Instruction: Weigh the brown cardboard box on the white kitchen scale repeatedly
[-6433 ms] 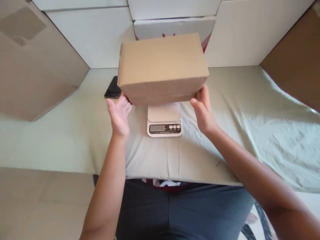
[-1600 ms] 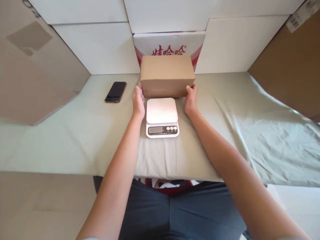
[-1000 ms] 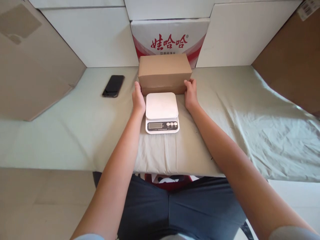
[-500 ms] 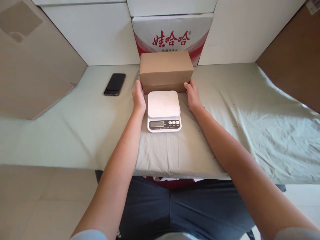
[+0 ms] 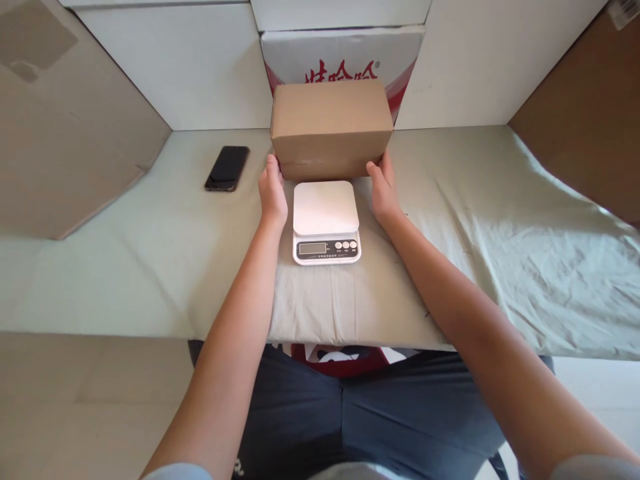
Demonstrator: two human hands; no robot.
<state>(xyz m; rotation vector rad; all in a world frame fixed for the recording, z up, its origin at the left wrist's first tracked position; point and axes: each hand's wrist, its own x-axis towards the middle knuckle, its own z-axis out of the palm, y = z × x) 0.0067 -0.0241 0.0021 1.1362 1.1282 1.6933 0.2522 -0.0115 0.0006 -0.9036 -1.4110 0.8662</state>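
A closed brown cardboard box (image 5: pixel 330 127) is held between my two hands, just behind the kitchen scale. My left hand (image 5: pixel 273 190) grips its lower left corner, thumb toward me and the other fingers mostly hidden. At the lower right corner, my right hand (image 5: pixel 384 189) grips it the same way, its thumb on the front face. The white kitchen scale (image 5: pixel 326 208) lies between my wrists with a bare platform. Its small display looks blank, with several round buttons to the right of it.
A black smartphone (image 5: pixel 227 168) lies left of the box on the pale green cloth (image 5: pixel 125 267). Behind stands a white carton with red lettering (image 5: pixel 345 50), against white panels. Large cardboard pieces stand at left (image 5: pixel 75 127) and right (image 5: pixel 585 120).
Both hands have raised the cardboard box; it now looks larger and covers more of the red lettering behind. The scale and the phone have stayed in place.
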